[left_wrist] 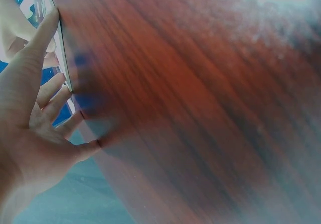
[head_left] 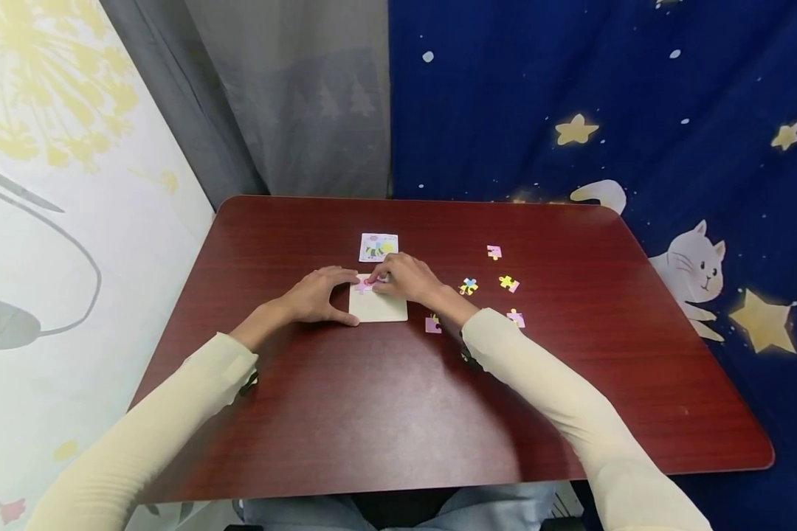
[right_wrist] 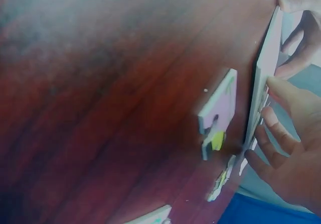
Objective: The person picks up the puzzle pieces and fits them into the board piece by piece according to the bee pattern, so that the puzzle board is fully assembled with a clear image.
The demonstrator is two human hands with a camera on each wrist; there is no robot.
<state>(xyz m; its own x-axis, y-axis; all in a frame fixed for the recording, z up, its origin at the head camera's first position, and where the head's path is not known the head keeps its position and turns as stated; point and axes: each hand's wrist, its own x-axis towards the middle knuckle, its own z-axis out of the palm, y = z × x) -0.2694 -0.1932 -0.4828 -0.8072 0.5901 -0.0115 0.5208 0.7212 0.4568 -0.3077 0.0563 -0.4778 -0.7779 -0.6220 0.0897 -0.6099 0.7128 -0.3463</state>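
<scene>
A square cream puzzle tray [head_left: 381, 310] lies on the table, with a pink jigsaw piece [head_left: 361, 286] in its far left corner. My left hand [head_left: 315, 296] braces the tray's left side, thumb at the near corner and fingertips at the far one, fingers spread in the left wrist view [left_wrist: 35, 118]. Over the tray's far part, my right hand [head_left: 408, 279] pinches a pink puzzle piece [head_left: 383, 279] with curled fingers. Those fingers mostly cover this piece. In the right wrist view, the right hand [right_wrist: 291, 148] touches the tray [right_wrist: 268, 53].
A picture card with a bee [head_left: 378, 247] lies beyond the tray. Several loose puzzle pieces are spread to the right, including a pink one [head_left: 494, 252], a yellow one [head_left: 508, 283], a bee-striped one [head_left: 468, 286] and another pink one [head_left: 433, 324] near my right forearm.
</scene>
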